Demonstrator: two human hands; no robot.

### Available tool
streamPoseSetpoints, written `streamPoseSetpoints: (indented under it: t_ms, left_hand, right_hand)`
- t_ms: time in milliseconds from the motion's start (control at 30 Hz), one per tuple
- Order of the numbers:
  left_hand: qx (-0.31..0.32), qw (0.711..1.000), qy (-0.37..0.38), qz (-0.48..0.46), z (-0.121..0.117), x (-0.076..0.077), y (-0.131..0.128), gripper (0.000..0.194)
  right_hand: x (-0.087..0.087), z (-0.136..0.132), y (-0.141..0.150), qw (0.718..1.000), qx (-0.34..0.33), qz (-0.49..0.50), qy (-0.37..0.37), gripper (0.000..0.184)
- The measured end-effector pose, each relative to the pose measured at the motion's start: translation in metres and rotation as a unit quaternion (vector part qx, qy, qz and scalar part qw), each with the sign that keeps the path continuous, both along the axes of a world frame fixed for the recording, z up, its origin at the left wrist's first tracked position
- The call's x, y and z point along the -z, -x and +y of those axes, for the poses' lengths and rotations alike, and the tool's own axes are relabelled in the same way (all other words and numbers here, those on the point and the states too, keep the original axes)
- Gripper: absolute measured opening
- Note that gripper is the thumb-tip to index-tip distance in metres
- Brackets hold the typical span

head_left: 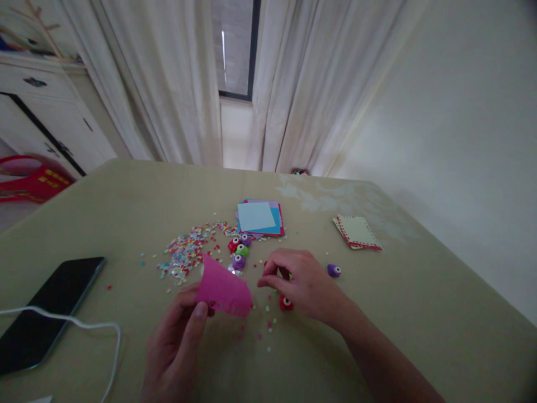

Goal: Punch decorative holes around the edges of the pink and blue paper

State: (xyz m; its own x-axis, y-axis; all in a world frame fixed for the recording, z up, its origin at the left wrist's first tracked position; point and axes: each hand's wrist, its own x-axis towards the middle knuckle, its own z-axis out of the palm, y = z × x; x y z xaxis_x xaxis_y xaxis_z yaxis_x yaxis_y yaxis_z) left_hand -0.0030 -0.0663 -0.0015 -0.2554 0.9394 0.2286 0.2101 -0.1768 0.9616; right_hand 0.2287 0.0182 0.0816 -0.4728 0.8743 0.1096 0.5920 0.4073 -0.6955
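My left hand (178, 341) pinches a curled sheet of pink paper (222, 291) between thumb and fingers, holding it just above the table. My right hand (300, 282) rests on the table with fingers curled around a small red object, partly hidden. A red paper punch (286, 303) lies under that hand's edge. Several small punches, red, purple and green (240, 249), cluster just beyond the pink paper. A lone purple punch (334, 271) sits to the right of my right hand.
Coloured paper confetti (187, 252) is scattered left of the punches. A stack of coloured paper squares (260, 218) lies further back, another small stack (357, 232) to the right. A black phone (46, 310) with a white cable (84, 324) lies at the left.
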Motion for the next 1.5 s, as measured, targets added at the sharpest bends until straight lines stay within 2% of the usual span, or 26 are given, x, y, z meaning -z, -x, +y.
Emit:
streamPoseSetpoints:
  t_ms: [100, 167, 267, 300, 367, 433, 467, 533, 600, 633, 700, 733, 800, 900, 933, 1033, 1100, 1167, 1267, 1400, 1500]
  left_hand:
    - [-0.035, 0.999, -0.025, 0.013, -0.004, 0.003, -0.001, 0.011]
    - [-0.048, 0.995, -0.066, 0.054, -0.008, 0.004, -0.004, 0.012]
    - [0.005, 0.969, -0.173, 0.176, -0.01, 0.005, -0.006, 0.025]
    - [0.034, 0.951, -0.21, 0.224, -0.01, 0.006, -0.006, 0.032]
    - [0.066, 0.917, -0.258, 0.297, -0.01, 0.007, -0.006, 0.044]
    - [0.057, 0.905, -0.261, 0.331, -0.008, 0.009, -0.005, 0.049]
    - [0.032, 0.911, -0.246, 0.329, -0.006, 0.009, -0.005, 0.05]
    - [-0.039, 0.944, -0.186, 0.27, -0.002, 0.008, -0.005, 0.06]
    - [-0.105, 0.981, -0.098, 0.127, 0.006, 0.005, -0.005, 0.074]
    - [-0.106, 0.993, -0.051, 0.034, 0.01, 0.004, -0.005, 0.078]
    - [-0.029, 0.989, 0.064, -0.129, 0.018, -0.001, -0.002, 0.064]
    - [-0.007, 0.978, 0.13, -0.166, 0.021, -0.002, 0.0, 0.056]
    - [0.005, 0.961, 0.208, -0.18, 0.025, -0.005, 0.005, 0.048]
    - [-0.051, 0.97, 0.192, -0.139, 0.028, -0.005, 0.012, 0.046]
    - [-0.067, 0.972, 0.179, -0.136, 0.029, -0.005, 0.013, 0.045]
    - [-0.094, 0.968, 0.186, -0.143, 0.032, -0.002, 0.016, 0.04]
    - [-0.104, 0.963, 0.206, -0.138, 0.034, 0.0, 0.016, 0.034]
    - [-0.11, 0.962, 0.215, -0.13, 0.035, 0.001, 0.017, 0.028]
    - [-0.112, 0.963, 0.205, -0.136, 0.034, 0.001, 0.017, 0.022]
    - [-0.113, 0.959, 0.198, -0.168, 0.031, -0.001, 0.016, 0.023]
    - [-0.114, 0.95, 0.206, -0.204, 0.03, -0.005, 0.012, 0.027]
  right_hand:
    - [-0.001, -0.004, 0.004, 0.999, -0.027, 0.026, 0.016, 0.017]
    - [-0.003, -0.012, 0.01, 0.992, -0.03, 0.089, 0.089, 0.022]
    - [0.0, -0.027, 0.025, 0.949, -0.047, 0.199, 0.238, 0.057]
    - [0.003, -0.031, 0.03, 0.94, -0.05, 0.214, 0.26, 0.059]
    - [0.012, -0.035, 0.039, 0.941, -0.037, 0.219, 0.256, 0.04]
    - [0.022, -0.032, 0.043, 0.945, -0.006, 0.225, 0.236, 0.026]
    - [0.027, -0.029, 0.044, 0.943, 0.007, 0.239, 0.233, 0.027]
    - [0.034, -0.02, 0.042, 0.933, 0.024, 0.274, 0.23, 0.028]
    - [0.036, -0.008, 0.04, 0.921, 0.028, 0.312, 0.233, 0.03]
    - [0.036, -0.002, 0.039, 0.914, 0.026, 0.328, 0.236, 0.032]
    - [0.037, 0.012, 0.04, 0.913, 0.012, 0.333, 0.236, 0.036]
    - [0.038, 0.02, 0.041, 0.92, 0.003, 0.319, 0.227, 0.038]
    - [0.042, 0.034, 0.045, 0.938, -0.014, 0.282, 0.201, 0.048]
    - [0.051, 0.051, 0.05, 0.943, 0.008, 0.277, 0.183, 0.067]
    - [0.054, 0.054, 0.051, 0.952, 0.017, 0.262, 0.16, 0.066]
    - [0.061, 0.053, 0.049, 0.995, -0.001, 0.095, 0.024, 0.039]
    - [0.065, 0.047, 0.048, 0.998, -0.022, -0.032, -0.042, 0.017]
    - [0.068, 0.039, 0.047, 0.993, -0.023, -0.102, -0.056, 0.01]
    - [0.072, 0.031, 0.046, 0.991, -0.037, -0.115, -0.052, 0.019]
    - [0.075, 0.028, 0.04, 0.988, -0.089, -0.109, -0.07, 0.014]
    - [0.073, 0.028, 0.034, 0.989, -0.081, -0.096, -0.083, 0.013]
